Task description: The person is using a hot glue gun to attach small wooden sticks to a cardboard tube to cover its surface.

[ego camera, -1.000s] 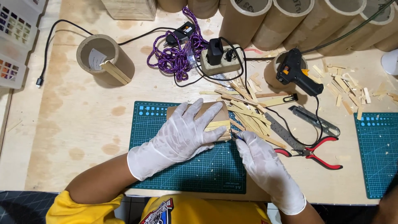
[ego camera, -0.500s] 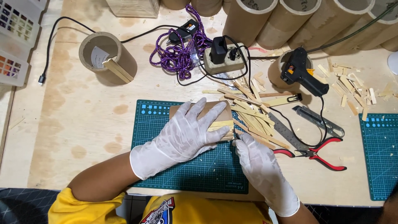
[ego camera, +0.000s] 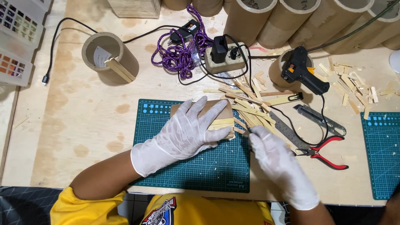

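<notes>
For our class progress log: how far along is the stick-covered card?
Done: a few sticks lie flat along the brown card on its near right edge. In hand: left hand presses the card; right hand pinches something small beside it. Left: most of the card is bare; loose sticks wait.

Bright, even overhead light, warm tint on the plywood table (ego camera: 75, 137). Shadows soft and short: cardboard cup (ego camera: 109, 56) drops a faint one toward 5 o'clock, left hand (ego camera: 183, 133) a thin dark edge on the green cutting mat (ego camera: 196, 171). White gloves run near blown-out, knuckle detail washed. Mild sheen on the steel ruler (ego camera: 287, 131) and red pliers (ego camera: 327, 152). Centre sharp, mat grid readable. Right hand (ego camera: 279, 162) slightly soft, fingertips smeared. Wide-lens bowing at 12 o'clock, tubes (ego camera: 291, 21) lean outward; corners dimmer at 7 and 5 o'clock
</notes>
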